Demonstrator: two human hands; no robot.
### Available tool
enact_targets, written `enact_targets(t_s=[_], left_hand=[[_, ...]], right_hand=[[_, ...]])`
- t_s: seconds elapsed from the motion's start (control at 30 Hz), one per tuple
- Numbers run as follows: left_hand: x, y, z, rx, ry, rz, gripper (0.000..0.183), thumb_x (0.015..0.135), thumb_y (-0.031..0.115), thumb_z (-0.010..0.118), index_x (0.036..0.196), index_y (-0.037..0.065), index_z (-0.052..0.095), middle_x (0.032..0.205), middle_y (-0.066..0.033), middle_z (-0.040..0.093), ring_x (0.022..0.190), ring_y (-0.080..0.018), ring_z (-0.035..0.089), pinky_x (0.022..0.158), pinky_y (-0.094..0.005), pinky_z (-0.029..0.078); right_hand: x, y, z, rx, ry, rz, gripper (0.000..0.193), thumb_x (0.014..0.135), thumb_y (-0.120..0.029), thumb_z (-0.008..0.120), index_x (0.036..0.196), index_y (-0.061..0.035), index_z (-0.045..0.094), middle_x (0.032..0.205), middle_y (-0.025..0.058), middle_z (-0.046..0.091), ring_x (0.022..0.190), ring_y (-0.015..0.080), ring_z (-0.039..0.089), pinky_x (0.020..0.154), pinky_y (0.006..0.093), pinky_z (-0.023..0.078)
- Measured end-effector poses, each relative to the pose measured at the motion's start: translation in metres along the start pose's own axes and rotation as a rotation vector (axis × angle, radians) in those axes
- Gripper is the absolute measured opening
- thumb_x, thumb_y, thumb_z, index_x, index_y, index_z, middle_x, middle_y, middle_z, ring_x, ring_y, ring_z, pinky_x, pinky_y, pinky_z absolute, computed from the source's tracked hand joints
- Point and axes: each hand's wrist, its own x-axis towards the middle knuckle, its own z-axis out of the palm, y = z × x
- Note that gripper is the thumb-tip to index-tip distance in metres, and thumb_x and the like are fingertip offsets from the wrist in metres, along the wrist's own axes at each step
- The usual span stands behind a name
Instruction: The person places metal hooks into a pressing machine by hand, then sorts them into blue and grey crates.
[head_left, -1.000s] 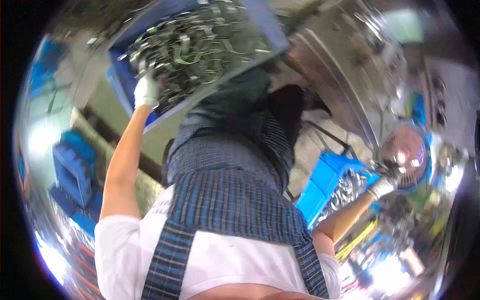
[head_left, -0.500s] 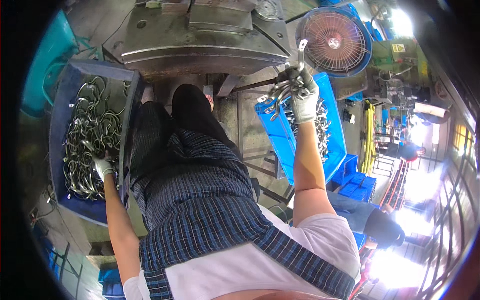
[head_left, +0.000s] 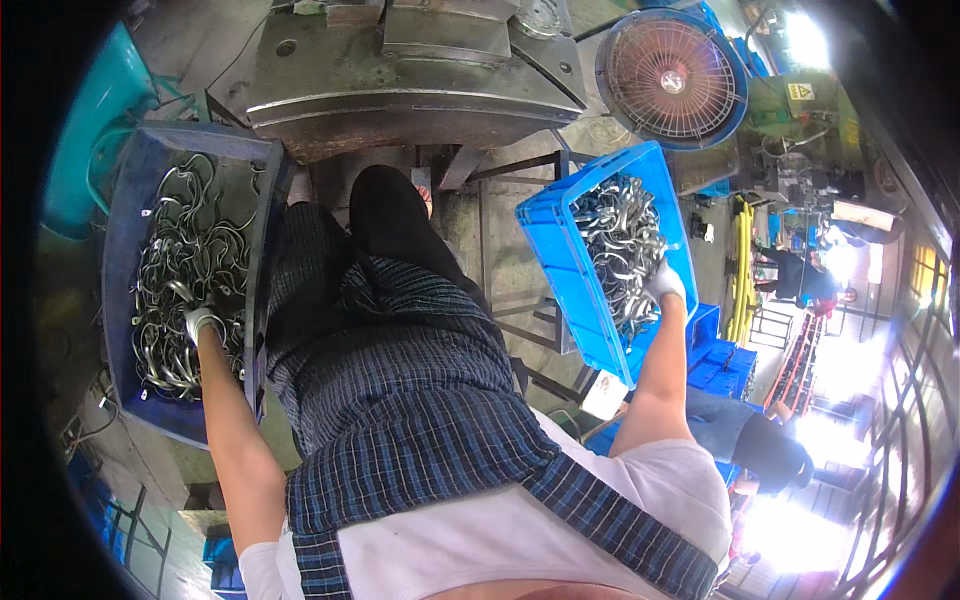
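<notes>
My left hand (head_left: 200, 322), in a pale work glove, reaches into a dark blue bin (head_left: 270, 225) on the left. Curved, shiny metal hooks (head_left: 165, 345), some with flattened ends that have holes, lie tangled around it. Its fingers are hidden among the hooks, so their grip does not show. On the right, my gloved right hand (head_left: 665, 282) is inside a bright blue crate (head_left: 572, 290), against the right side of a heap of similar bent metal pieces (head_left: 620, 240). The fingers of that hand are also mostly hidden, and I cannot tell whether they hold any piece.
A heavy metal machine bed (head_left: 420, 105) stands ahead, between bin and crate. Beyond the crate is a round caged fan (head_left: 672, 80). Metal frame legs (head_left: 520, 330) stand beside the crate, with stacked blue crates (head_left: 725, 365) behind it. A person (head_left: 750, 445) is at the lower right.
My right hand has come down from above the far end of the crate into its right side. The bunch of metal hooks it held up no longer shows there. My left hand stays in the bin.
</notes>
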Motion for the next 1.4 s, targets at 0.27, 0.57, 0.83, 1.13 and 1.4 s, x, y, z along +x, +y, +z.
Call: enact_targets(t_s=[0.27,0.57,0.83,1.13,1.4], left_hand=[[-0.133,0.049,-0.011,-0.669,-0.093,0.096,0.04,0.073,0.045,0.053,0.084,0.009,0.062,0.076,-0.0062,0.057,0.063,-0.0168,0.051,0.056,-0.0315,0.041],[-0.124,-0.005,-0.042,-1.187,-0.442,0.237,0.035,0.074,0.023,0.059,0.107,0.011,0.054,0.084,-0.0088,0.061,0.075,-0.0212,0.055,0.067,-0.0297,0.043],[-0.183,-0.106,-0.137,0.148,0.626,0.622,0.06,0.069,0.025,0.062,0.123,0.016,0.036,0.129,-0.0161,0.029,0.106,-0.0343,0.044,0.084,-0.038,0.04],[-0.146,-0.074,-0.083,0.018,0.644,0.19,0.065,0.071,0.028,0.06,0.126,0.018,0.026,0.125,-0.0195,0.025,0.11,-0.0366,0.034,0.088,-0.0399,0.036],[-0.135,-0.07,-0.112,-0.036,0.536,-0.103,0.04,0.077,0.025,0.05,0.116,0.026,0.041,0.105,-0.015,0.043,0.086,-0.0313,0.055,0.071,-0.0368,0.047]], right_hand=[[-0.081,-0.042,-0.072,0.082,0.254,-0.239,0.035,0.075,-0.023,0.046,0.109,-0.015,0.051,0.089,0.0199,0.057,0.083,0.0358,0.054,0.07,0.0406,0.043],[-0.11,-0.157,-0.075,0.158,0.362,-0.614,0.033,0.079,-0.026,0.051,0.11,-0.0166,0.051,0.083,0.0169,0.059,0.071,0.0305,0.058,0.063,0.0347,0.044],[-0.109,-0.203,-0.09,0.217,0.42,-0.685,0.029,0.082,-0.02,0.048,0.111,-0.0148,0.051,0.076,0.0147,0.06,0.058,0.0208,0.054,0.055,0.031,0.043],[-0.113,-0.228,-0.074,0.1,0.473,-0.713,0.03,0.081,-0.022,0.049,0.111,-0.0158,0.05,0.075,0.02,0.058,0.06,0.0257,0.058,0.052,0.034,0.043],[-0.108,-0.202,-0.059,0.269,0.45,-0.769,0.03,0.081,-0.023,0.05,0.109,-0.011,0.051,0.076,0.0178,0.059,0.063,0.0307,0.058,0.054,0.0346,0.043]])
